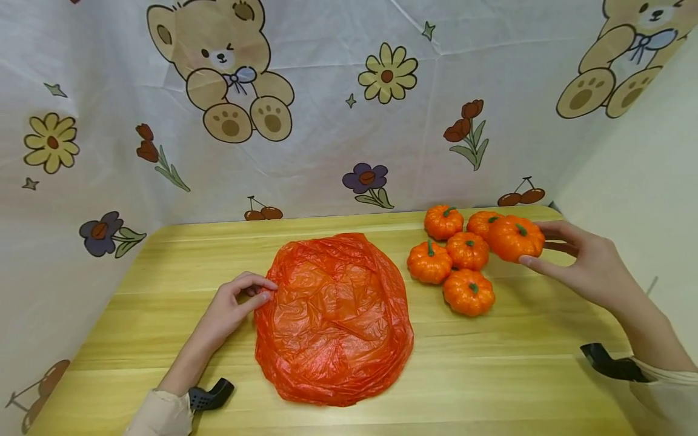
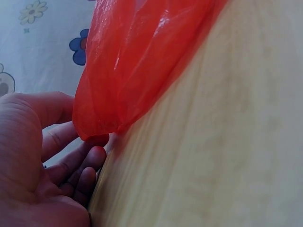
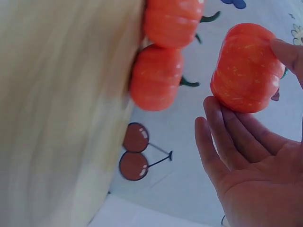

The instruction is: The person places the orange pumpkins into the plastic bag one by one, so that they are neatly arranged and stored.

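A red plastic bag point(image 1: 332, 303) lies spread on the table in a round shape, its rim bunched up. At its left edge my left hand point(image 1: 240, 306) pinches the rim between thumb and fingers; the left wrist view shows the bag's fold point(image 2: 128, 71) at the fingertips. My right hand point(image 1: 591, 263) grips a small orange toy pumpkin point(image 1: 515, 238) by its side, lifted off the table, with the thumb on one side and fingers on the other. In the right wrist view this pumpkin point(image 3: 246, 68) hangs apart from the pumpkins point(image 3: 158, 78) still standing on the table.
Several more orange pumpkins point(image 1: 469, 292) with green stems stand clustered right of the bag. The wooden table point(image 1: 491, 375) ends at a patterned cloth point(image 1: 327, 121) at the back. A pale wall point(image 1: 643, 181) borders the right side.
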The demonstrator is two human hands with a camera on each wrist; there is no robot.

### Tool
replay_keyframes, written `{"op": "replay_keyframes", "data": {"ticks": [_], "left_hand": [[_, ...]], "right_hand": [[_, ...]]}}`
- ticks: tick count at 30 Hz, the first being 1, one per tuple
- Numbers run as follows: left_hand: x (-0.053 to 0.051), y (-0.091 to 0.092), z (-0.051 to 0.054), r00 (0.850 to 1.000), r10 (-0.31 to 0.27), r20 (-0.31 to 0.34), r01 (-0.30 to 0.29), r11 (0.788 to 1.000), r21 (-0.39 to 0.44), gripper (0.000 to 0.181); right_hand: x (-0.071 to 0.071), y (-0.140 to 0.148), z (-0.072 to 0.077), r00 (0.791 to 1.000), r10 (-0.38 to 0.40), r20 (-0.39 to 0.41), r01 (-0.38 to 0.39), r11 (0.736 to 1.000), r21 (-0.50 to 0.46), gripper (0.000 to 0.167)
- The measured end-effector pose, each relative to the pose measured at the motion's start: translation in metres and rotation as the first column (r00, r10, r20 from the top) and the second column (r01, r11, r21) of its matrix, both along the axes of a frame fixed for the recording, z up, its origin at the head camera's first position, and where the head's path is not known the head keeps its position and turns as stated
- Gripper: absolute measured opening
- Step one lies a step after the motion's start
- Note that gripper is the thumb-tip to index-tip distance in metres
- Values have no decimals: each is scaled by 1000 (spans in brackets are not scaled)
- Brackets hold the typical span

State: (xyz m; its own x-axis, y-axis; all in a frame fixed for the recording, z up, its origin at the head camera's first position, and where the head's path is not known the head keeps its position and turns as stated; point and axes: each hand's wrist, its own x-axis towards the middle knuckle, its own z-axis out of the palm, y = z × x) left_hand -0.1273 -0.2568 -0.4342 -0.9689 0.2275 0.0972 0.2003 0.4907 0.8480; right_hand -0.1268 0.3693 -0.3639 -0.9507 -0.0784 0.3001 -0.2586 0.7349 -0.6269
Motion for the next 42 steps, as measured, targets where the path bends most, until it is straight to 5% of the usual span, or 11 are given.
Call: {"op": "replay_keyframes", "data": {"ticks": [17, 28, 42], "left_hand": [[1, -1, 0, 1000, 8, 13, -8, 1000, -7, 15], [0, -1, 0, 1000, 4, 7, -4, 1000, -16, 14], [0, 0, 1, 1000, -2, 9, 2, 1000, -11, 15]], "right_hand": [[-17, -52, 19, 997, 79, -11, -80, 995, -55, 61], [-27, -100, 28, 989, 112, 95, -108, 993, -50, 62], [-41, -160, 29, 960, 271, 70, -264, 959, -99, 65]]}}
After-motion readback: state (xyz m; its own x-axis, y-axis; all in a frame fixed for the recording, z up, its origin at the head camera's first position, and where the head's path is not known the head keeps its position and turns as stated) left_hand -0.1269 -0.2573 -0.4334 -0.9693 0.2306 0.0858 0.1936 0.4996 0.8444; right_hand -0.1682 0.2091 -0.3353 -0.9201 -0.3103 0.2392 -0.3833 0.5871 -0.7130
